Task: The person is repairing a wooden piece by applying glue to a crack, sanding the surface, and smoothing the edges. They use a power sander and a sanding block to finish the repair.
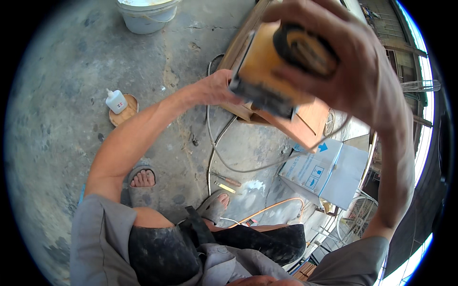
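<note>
High at the right, my right hand (365,62) is wrapped round a yellow and black power sander (267,66), tilted and blurred by motion. Its flat dark base faces left. My left hand (217,88) reaches to the base's lower left edge with its fingers curled. Their tips are hidden behind the sander, so what they grip does not show. Behind and below the tool stands a wooden furniture piece (241,50) with a reddish-brown panel (305,128). The sander blocks much of it from sight.
A grey cord (238,170) loops over the concrete floor. By my feet lie a chisel-like tool (233,181) and a yellow strip (224,187). A white bottle (116,103) stands on a round wooden piece (129,110). A bucket (148,20), cardboard box (329,167) and fan (357,218) stand around.
</note>
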A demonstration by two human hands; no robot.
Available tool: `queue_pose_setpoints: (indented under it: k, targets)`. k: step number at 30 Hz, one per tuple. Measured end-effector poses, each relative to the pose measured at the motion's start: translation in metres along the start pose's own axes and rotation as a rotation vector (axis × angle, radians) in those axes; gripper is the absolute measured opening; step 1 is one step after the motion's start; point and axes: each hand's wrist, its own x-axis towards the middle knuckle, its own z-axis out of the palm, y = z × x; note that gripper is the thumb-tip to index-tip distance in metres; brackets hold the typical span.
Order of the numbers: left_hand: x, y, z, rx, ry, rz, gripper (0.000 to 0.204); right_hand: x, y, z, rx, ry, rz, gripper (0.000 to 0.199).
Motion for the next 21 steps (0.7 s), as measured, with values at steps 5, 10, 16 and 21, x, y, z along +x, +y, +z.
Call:
queue_pose_setpoints:
  k: [5,10,16,21]
  targets:
    - [0.008,-0.032,-0.02,0.234,-0.046,0.124,0.04,0.02,-0.015,-0.014,-0.017,-0.089,0.062,0.045]
    - [0.005,-0.01,-0.002,0.04,-0.012,0.036,0.04,-0.016,0.009,0.016,-0.054,0.12,0.046,0.055]
    - [0.003,0.002,-0.002,0.223,0.023,-0.141,0.038,-0.023,-0.001,0.013,-0.015,0.133,0.115,0.048]
    - [0.011,-0.014,-0.004,0.062,-0.017,0.006,0.039,-0.035,-0.006,0.023,-0.084,0.164,0.187,0.053]
